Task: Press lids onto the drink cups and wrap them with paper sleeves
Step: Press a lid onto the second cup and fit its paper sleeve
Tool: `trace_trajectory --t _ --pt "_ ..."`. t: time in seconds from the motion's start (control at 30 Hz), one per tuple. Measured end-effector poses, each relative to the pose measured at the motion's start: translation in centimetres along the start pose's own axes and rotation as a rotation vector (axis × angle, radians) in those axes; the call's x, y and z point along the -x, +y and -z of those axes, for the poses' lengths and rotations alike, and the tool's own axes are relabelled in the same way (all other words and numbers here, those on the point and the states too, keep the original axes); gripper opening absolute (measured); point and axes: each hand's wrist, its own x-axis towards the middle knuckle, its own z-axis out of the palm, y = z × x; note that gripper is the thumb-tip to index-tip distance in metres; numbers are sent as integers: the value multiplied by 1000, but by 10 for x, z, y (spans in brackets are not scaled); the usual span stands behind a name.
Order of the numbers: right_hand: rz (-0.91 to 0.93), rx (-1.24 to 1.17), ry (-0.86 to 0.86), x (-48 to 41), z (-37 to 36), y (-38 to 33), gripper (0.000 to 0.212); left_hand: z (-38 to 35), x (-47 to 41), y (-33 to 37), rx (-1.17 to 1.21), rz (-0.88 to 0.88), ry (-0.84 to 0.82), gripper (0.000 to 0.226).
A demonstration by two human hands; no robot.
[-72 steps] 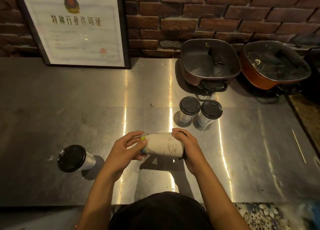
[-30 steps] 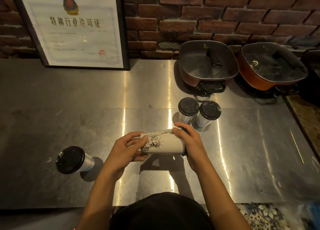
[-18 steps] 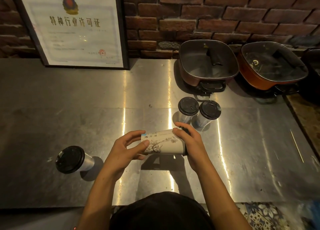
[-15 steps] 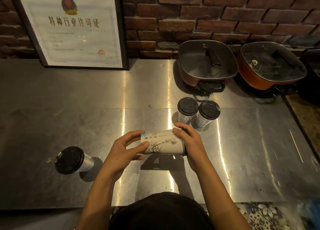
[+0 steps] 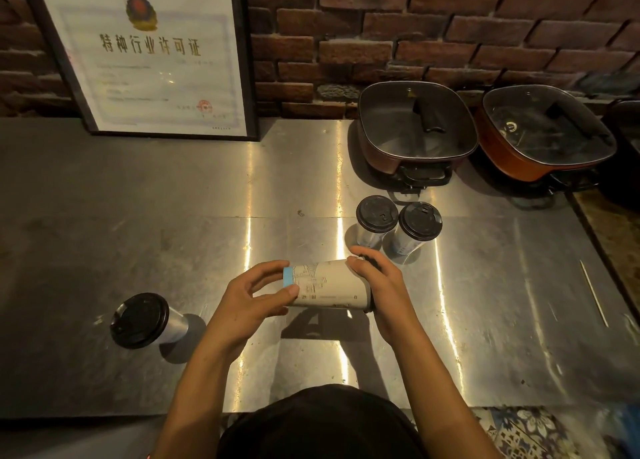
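Note:
I hold a drink cup [image 5: 329,287] sideways above the steel counter, its printed paper sleeve facing up. My left hand [image 5: 251,301] grips the cup's bottom end, which has a blue band. My right hand [image 5: 381,290] covers the lid end, so the black lid is mostly hidden. Two lidded cups [image 5: 376,216] [image 5: 419,222] stand side by side just beyond my right hand. A third lidded cup [image 5: 143,320] stands alone at the left.
Two square electric pans [image 5: 415,129] [image 5: 543,136] with glass lids sit at the back right against the brick wall. A framed certificate [image 5: 152,56] leans at the back left. A thin stick [image 5: 594,297] lies near the counter's right edge.
The cup has been turned about its long axis between my hands, so a different part of the sleeve print faces up. My hands stay in about the same place.

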Motion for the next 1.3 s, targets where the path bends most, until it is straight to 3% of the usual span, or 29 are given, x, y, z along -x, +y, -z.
trace_trajectory --t 0.13,0.4,0.53,0.63,0.8,0.9,1.13,1.3 --pt "-41 -63 5 -1 2 -1 31 -2 -2 1 2 30 15 48" --pt "-55 -93 56 -4 3 0 33 -4 -1 3 1 23 -6 50" --pt "-42 -76 64 -6 4 3 26 -3 -1 3 -11 17 -15 40" --pt "-60 -111 65 -6 5 3 26 0 2 3 -44 -28 -87 53" --pt "-6 -56 74 -7 6 13 20 -7 2 5 -26 27 -14 38" --pt "16 -32 81 -8 8 17 23 -3 6 4 -57 -43 -49 45" --pt "-110 -187 85 -12 11 24 20 -7 11 15 -141 -133 -49 48" --pt "-388 -665 -57 -6 5 37 25 -32 21 49 -351 -331 -5 51"
